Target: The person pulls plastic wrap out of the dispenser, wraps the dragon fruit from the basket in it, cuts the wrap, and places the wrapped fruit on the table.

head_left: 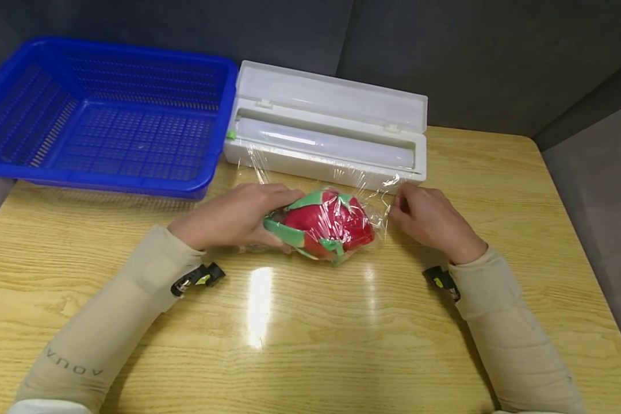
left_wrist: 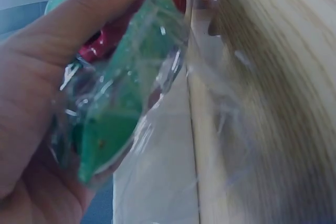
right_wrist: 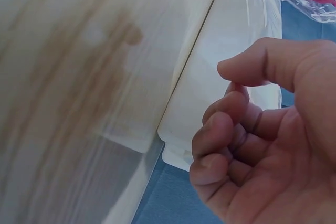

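Note:
A red dragon fruit [head_left: 331,221] with green scales is wrapped in shiny cling film [head_left: 359,185]. My left hand [head_left: 238,213] grips its left end, thumb on the near side in the head view; green tips and loose film show close up in the left wrist view. The film runs from the fruit back to a roll [head_left: 321,142] in the white dispenser box [head_left: 310,165]. At the film's right edge, by the box's front right corner, my right hand [head_left: 429,218] has thumb and forefinger together, pinching the film. The other fingers are curled [right_wrist: 210,135].
A blue plastic basket [head_left: 212,167] stands at the back left, its right side against the dispenser. The dispenser's white lid [head_left: 331,95] is up. Dark grey panels rise behind the wooden table [head_left: 321,345].

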### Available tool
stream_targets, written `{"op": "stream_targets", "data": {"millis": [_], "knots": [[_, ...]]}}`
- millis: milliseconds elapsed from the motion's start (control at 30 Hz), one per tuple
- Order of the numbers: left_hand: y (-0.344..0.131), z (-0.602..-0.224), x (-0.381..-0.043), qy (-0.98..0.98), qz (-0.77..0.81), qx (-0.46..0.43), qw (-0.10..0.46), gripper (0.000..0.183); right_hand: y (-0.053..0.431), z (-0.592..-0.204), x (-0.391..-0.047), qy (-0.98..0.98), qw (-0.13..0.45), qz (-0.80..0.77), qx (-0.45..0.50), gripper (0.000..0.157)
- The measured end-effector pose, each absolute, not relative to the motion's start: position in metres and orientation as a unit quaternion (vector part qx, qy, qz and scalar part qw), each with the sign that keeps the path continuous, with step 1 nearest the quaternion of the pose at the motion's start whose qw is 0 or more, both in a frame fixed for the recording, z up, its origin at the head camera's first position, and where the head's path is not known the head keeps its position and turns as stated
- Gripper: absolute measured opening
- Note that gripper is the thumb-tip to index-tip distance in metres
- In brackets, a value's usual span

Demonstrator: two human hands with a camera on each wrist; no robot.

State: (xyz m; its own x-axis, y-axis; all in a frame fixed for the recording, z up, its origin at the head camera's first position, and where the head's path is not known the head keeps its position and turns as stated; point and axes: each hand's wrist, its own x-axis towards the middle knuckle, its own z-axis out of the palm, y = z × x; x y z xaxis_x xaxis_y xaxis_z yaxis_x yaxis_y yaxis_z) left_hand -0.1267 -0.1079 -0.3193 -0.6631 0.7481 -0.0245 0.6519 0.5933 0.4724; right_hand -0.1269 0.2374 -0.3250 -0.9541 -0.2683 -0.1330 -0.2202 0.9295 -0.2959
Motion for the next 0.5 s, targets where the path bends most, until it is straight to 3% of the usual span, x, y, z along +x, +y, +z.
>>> {"op": "stream_targets", "data": {"millis": [500], "knots": [[-0.1066, -0.3168, -0.1275, 0.881, 0.211, 0.396, 0.149, 0.091, 0.2392, -0.3245, -0.1286, 0.978, 0.084, -0.138, -0.131, 0.009]]}}
